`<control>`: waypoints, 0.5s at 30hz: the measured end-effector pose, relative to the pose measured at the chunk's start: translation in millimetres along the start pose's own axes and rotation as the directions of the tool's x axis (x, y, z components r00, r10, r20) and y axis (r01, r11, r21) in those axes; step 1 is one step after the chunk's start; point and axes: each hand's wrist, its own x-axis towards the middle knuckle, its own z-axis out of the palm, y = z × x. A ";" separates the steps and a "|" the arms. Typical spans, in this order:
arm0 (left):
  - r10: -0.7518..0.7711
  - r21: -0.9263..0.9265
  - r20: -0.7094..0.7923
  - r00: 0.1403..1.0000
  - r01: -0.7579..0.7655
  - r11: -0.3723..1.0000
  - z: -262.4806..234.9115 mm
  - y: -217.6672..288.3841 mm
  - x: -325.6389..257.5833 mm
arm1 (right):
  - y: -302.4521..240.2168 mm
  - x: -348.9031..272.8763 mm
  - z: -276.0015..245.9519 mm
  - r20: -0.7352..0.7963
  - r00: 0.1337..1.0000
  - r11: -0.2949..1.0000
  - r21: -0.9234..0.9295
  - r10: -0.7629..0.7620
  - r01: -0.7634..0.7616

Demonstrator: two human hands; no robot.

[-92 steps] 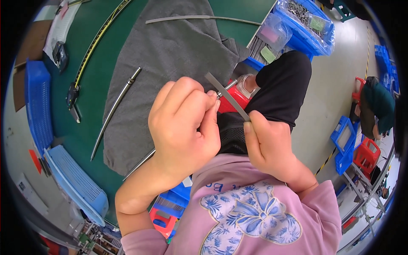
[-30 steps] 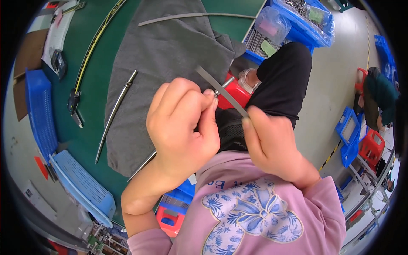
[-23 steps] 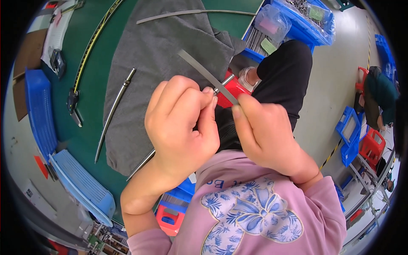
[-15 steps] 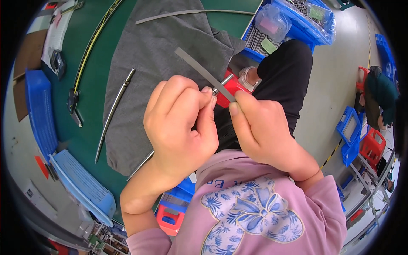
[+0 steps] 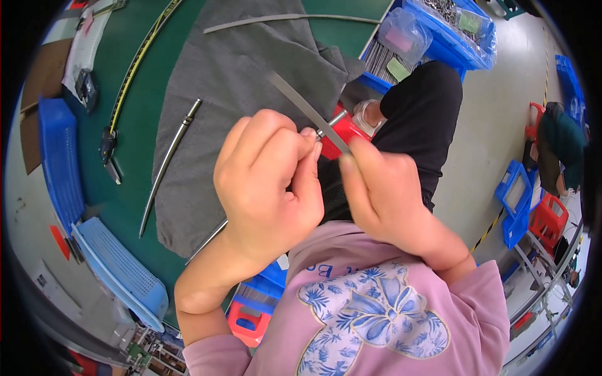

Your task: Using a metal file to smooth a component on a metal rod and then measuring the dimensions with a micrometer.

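Note:
My left hand [image 5: 266,172] is closed round a thin shiny metal rod [image 5: 339,117]. The rod's short end pokes out past my thumb and forefinger, while a longer length shows beyond the wrist. Pinched between the thumb and fingers of my right hand [image 5: 389,188] is a flat grey metal file [image 5: 295,97]. It lies slantwise across the rod's end, close to my left fingertips; whether they touch is hard to see. A second metal rod [image 5: 168,160], stepped near its upper end, rests at the left edge of a dark grey cloth [image 5: 244,75].
A long narrow grey strip [image 5: 269,20] lies over the cloth. On the green table [image 5: 94,182] are a caliper [image 5: 108,147] and light blue trays [image 5: 122,269]. Blue bins [image 5: 454,53] of metal parts stand at the upper right, and a red stool [image 5: 248,326] is below. Another person [image 5: 558,147] is at far right.
The file has slid slightly down and right across the rod's end, with my right hand moving along. My left hand keeps its grip on the rod, almost in the same place.

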 end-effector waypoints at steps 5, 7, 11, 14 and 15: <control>0.001 0.005 -0.008 1.000 -0.001 1.000 0.2 -1.4 -0.3 | 6.6 -13.8 2.7 0.035 0.999 0.999 -0.010 0.040 -0.040; 0.011 0.011 -0.007 1.000 -0.011 1.000 0.7 -2.0 2.7 | 8.8 -13.7 -0.1 0.085 0.993 0.997 -0.027 0.078 -0.076; 0.004 0.004 -0.014 1.000 -0.004 1.000 -0.4 -0.5 0.9 | -3.0 7.3 1.0 0.012 1.000 1.000 -0.008 0.023 -0.023; -0.002 -0.011 -0.016 1.000 0.002 1.000 1.1 -1.7 -0.8 | 7.8 -21.8 -5.3 0.087 0.994 0.997 -0.047 0.072 -0.068; 0.001 -0.007 -0.021 1.000 -0.001 1.000 1.0 -1.9 -0.7 | 12.1 -29.4 -10.9 0.086 0.994 0.997 -0.047 0.066 -0.062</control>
